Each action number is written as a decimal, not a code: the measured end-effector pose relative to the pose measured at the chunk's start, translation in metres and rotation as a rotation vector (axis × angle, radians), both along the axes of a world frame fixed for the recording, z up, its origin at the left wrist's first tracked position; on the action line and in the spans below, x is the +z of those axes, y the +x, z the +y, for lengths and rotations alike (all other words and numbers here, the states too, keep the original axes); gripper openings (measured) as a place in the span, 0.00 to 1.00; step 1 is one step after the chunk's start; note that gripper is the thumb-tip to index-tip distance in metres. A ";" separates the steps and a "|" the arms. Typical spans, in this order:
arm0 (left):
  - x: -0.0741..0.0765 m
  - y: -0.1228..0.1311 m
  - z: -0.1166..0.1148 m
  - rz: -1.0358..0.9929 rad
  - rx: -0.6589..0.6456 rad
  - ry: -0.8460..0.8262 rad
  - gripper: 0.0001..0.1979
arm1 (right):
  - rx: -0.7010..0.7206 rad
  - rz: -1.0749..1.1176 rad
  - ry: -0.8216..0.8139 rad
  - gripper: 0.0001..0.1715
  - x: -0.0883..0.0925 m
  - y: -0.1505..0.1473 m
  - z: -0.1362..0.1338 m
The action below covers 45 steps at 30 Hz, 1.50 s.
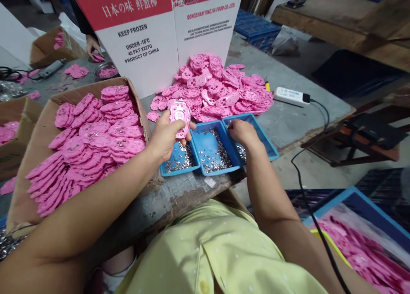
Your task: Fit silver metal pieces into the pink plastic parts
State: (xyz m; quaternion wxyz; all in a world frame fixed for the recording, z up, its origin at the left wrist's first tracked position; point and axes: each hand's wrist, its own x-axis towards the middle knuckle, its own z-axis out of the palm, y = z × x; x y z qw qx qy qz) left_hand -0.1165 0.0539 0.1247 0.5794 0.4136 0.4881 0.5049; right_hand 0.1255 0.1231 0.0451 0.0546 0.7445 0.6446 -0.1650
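Observation:
My left hand [166, 134] grips a pink plastic shell piece [180, 117], thumb across its front, above the left blue tray [182, 171]. My right hand [243, 133] reaches into the right blue tray [267, 144], its fingers bent down among small shiny metal pieces; the fingertips are partly hidden, and what they pinch cannot be made out. Between the two hands sits the middle blue tray [221, 170], with more metal pieces [221, 155] scattered over its floor. Behind the trays lies a loose heap of pink shell pieces [218, 89].
At left, an open cardboard box [35, 144] holds stacked pink pieces. A white printed carton [153, 38] stands behind. A power strip [291, 96] with a black cable lies at right. Another person's hand [92, 47] shows at upper left. A blue crate [352, 196] is at lower right.

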 end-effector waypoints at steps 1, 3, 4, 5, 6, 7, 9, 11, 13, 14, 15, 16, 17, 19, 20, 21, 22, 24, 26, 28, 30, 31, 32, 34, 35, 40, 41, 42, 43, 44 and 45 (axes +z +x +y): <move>0.001 0.000 0.001 -0.004 0.025 0.006 0.19 | -0.011 0.005 0.000 0.25 0.001 -0.005 0.001; 0.002 -0.001 0.001 -0.011 0.069 0.017 0.19 | -0.027 0.010 -0.006 0.25 0.003 -0.012 0.003; 0.002 -0.001 0.001 -0.015 0.086 0.020 0.19 | -0.029 0.014 -0.004 0.25 0.003 -0.014 0.004; 0.003 -0.001 0.001 -0.017 0.096 0.021 0.19 | -0.030 0.017 0.004 0.25 0.003 -0.014 0.004; 0.003 -0.001 0.001 -0.019 0.099 0.019 0.19 | -0.028 0.020 0.012 0.25 0.002 -0.013 0.004; 0.003 -0.001 0.001 -0.020 0.097 0.016 0.19 | -0.026 0.025 0.025 0.24 0.002 -0.010 0.004; 0.003 0.000 0.001 -0.019 0.083 0.010 0.19 | -0.031 0.046 0.074 0.21 -0.001 -0.003 0.002; 0.002 0.000 0.001 -0.018 0.067 0.010 0.18 | -0.059 0.108 0.167 0.16 -0.002 0.005 0.001; 0.001 0.000 0.001 -0.018 0.048 0.012 0.18 | -0.120 0.276 0.280 0.08 -0.003 0.012 -0.001; 0.000 0.000 0.000 -0.018 0.033 0.009 0.18 | -0.156 0.420 0.324 0.07 -0.003 0.014 -0.003; 0.000 0.000 0.000 -0.020 0.009 0.001 0.19 | -0.183 0.601 0.356 0.09 -0.002 0.015 -0.004; 0.000 0.000 0.000 -0.022 -0.020 -0.011 0.20 | -0.191 0.805 0.378 0.11 0.000 0.014 -0.007; -0.001 0.000 -0.001 -0.025 -0.054 -0.027 0.22 | -0.180 1.010 0.394 0.13 0.002 0.012 -0.009; -0.001 0.000 -0.002 -0.026 -0.118 -0.059 0.23 | -0.109 1.337 0.418 0.17 0.008 0.001 -0.018; -0.001 0.000 -0.003 -0.025 -0.145 -0.072 0.23 | -0.062 1.441 0.434 0.20 0.012 -0.007 -0.023; -0.001 0.000 -0.003 -0.024 -0.166 -0.083 0.22 | -0.020 1.505 0.452 0.22 0.016 -0.016 -0.029; -0.001 -0.001 -0.003 -0.024 -0.182 -0.088 0.21 | 0.017 1.537 0.467 0.22 0.020 -0.026 -0.034; -0.002 -0.001 -0.003 -0.030 -0.207 -0.091 0.20 | 0.077 1.537 0.493 0.21 0.026 -0.043 -0.045; -0.003 -0.001 -0.003 -0.042 -0.217 -0.087 0.20 | 0.117 1.497 0.528 0.18 0.029 -0.056 -0.053; -0.003 -0.001 -0.003 -0.051 -0.217 -0.086 0.21 | 0.139 1.464 0.551 0.17 0.030 -0.063 -0.056; -0.003 -0.001 -0.003 -0.056 -0.210 -0.084 0.22 | 0.149 1.457 0.544 0.16 0.028 -0.066 -0.056; -0.003 -0.001 -0.003 -0.058 -0.207 -0.082 0.22 | 0.153 1.463 0.533 0.17 0.027 -0.067 -0.055; -0.003 -0.001 -0.003 -0.060 -0.204 -0.079 0.22 | 0.157 1.472 0.524 0.17 0.026 -0.067 -0.054; -0.002 -0.001 -0.003 -0.060 -0.197 -0.069 0.22 | 0.152 1.487 0.522 0.19 0.025 -0.068 -0.053; -0.002 -0.002 -0.004 -0.058 -0.194 -0.064 0.22 | 0.140 1.494 0.528 0.20 0.025 -0.068 -0.053; -0.001 -0.002 -0.004 -0.049 -0.177 -0.064 0.22 | 0.022 1.563 0.499 0.24 0.026 -0.070 -0.053; -0.001 -0.002 -0.004 -0.049 -0.175 -0.062 0.22 | 0.001 1.581 0.479 0.24 0.027 -0.070 -0.053; -0.002 -0.002 -0.004 -0.049 -0.173 -0.059 0.23 | -0.019 1.599 0.460 0.23 0.027 -0.071 -0.053; -0.002 -0.001 -0.004 -0.048 -0.171 -0.053 0.23 | -0.035 1.618 0.442 0.23 0.027 -0.072 -0.054; -0.003 -0.001 -0.004 -0.045 -0.170 -0.042 0.23 | -0.048 1.638 0.426 0.22 0.028 -0.073 -0.054; -0.004 0.000 -0.004 -0.038 -0.167 -0.026 0.22 | -0.058 1.661 0.411 0.22 0.028 -0.074 -0.055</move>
